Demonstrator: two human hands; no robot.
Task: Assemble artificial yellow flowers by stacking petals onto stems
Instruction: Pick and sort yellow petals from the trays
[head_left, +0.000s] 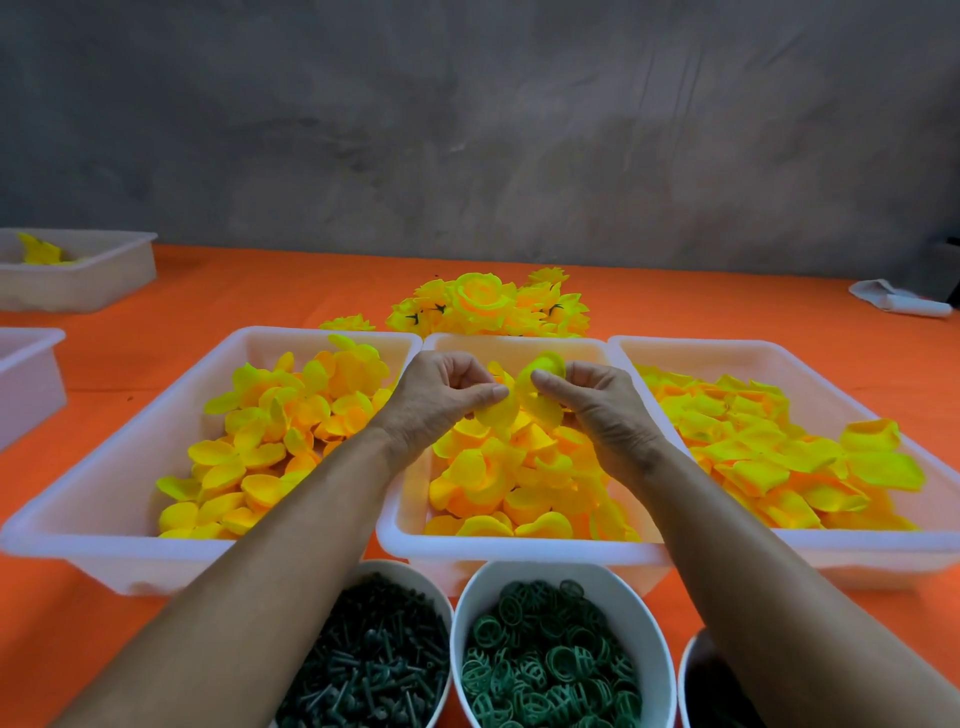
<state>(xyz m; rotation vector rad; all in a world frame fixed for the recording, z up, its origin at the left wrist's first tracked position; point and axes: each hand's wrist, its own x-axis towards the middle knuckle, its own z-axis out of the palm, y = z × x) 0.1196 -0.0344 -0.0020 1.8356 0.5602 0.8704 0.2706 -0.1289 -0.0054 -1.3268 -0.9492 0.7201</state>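
Over the middle tray (519, 548), the left hand (441, 400) and right hand (597, 405) pinch a yellow petal cluster (535, 387) between curled fingers; any stem inside it is hidden. The middle tray, left tray (104, 519) and right tray (883, 551) hold loose yellow petals. Nearer, one bowl (441, 597) holds dark green stem pins, another bowl (639, 603) green rings; a third is cut off. Finished flowers (483, 301) lie on the orange table (234, 291).

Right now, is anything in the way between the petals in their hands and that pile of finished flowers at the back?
Nothing visible. Both the left hand and right hand hold petals above the middle tray; the finished flowers lie just beyond its far rim, on open orange table.
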